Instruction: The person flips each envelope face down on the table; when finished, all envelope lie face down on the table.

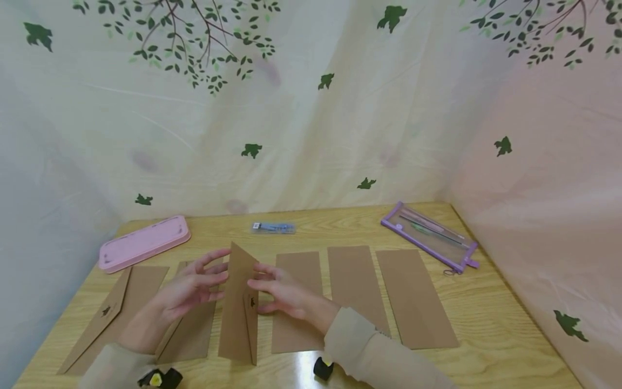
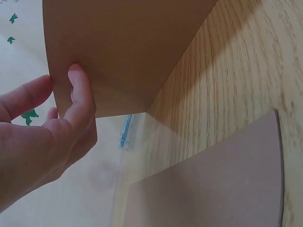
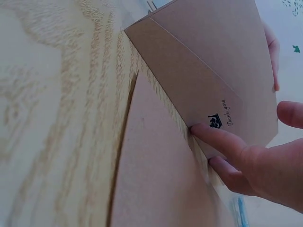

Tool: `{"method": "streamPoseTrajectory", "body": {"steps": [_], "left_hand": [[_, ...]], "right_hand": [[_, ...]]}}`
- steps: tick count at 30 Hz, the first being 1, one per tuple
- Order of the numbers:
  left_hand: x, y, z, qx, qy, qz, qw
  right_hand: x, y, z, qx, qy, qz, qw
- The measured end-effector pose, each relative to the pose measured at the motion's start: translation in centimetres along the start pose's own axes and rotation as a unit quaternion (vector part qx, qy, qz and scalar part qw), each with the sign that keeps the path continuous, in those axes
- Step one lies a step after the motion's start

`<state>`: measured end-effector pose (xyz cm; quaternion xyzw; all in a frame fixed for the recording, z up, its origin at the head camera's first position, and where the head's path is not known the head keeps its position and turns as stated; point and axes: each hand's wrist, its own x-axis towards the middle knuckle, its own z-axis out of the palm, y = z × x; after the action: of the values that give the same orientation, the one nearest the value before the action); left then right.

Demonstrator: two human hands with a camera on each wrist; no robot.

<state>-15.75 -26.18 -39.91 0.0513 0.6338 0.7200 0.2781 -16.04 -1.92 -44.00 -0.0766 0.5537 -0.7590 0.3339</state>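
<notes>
Left hand [image 1: 196, 283] and right hand [image 1: 289, 292] are held above a wooden table [image 1: 505, 335]. Between them, a brown envelope [image 1: 237, 308] is stood steeply; its flap side is pinched by the right fingers, while its other side is only touched by the left fingers, loosely spread. Beyond the left hand, a pink box [image 1: 144, 243] is placed; beyond the right hand, farther right, a purple pouch [image 1: 421, 246]; ahead, between both hands, a small pen pack [image 1: 274, 228]. If the pinch is weakened, the envelope could be dropped; if pressed too strongly, its flap could be creased.
</notes>
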Motion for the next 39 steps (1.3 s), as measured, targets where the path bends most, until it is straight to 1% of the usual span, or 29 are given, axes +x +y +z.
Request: {"method": "streamPoseTrajectory", "body": {"steps": [7, 14, 17, 21, 28, 32, 35, 39], "left_hand": [[0.1, -0.2, 0.1, -0.013, -0.003, 0.006, 0.9999], [0.2, -0.4, 0.1, -0.005, 0.001, 0.007, 1.0000], [0.2, -0.3, 0.1, -0.008, -0.007, 0.008, 0.9999], [0.3, -0.4, 0.1, -0.015, -0.018, 0.008, 0.9997], [0.5, -0.9, 0.1, -0.020, -0.033, 0.014, 0.9992], [0.6, -1.3, 0.1, -0.020, -0.032, 0.014, 0.9992], [0.8, -1.5, 0.2, -0.018, -0.030, 0.008, 0.9994], [0.8, -1.7, 0.2, -0.016, -0.039, 0.008, 0.9991]], "right_hand": [[0.0, 0.0, 0.0, -0.001, -0.001, -0.001, 1.0000], [-0.1, 0.0, 0.3, 0.008, 0.000, -0.005, 1.0000], [-0.3, -0.1, 0.5, 0.010, -0.002, -0.001, 1.0000], [-0.5, -0.3, 0.7, -0.001, -0.008, 0.002, 1.0000], [-0.5, -0.3, 1.1, -0.015, -0.006, 0.001, 0.9999], [-0.6, -0.3, 1.3, -0.016, -0.011, -0.001, 0.9998], [-0.6, -0.3, 1.3, -0.014, -0.021, -0.005, 0.9997], [-0.6, -0.4, 1.3, -0.008, -0.030, -0.009, 0.9995]]}}
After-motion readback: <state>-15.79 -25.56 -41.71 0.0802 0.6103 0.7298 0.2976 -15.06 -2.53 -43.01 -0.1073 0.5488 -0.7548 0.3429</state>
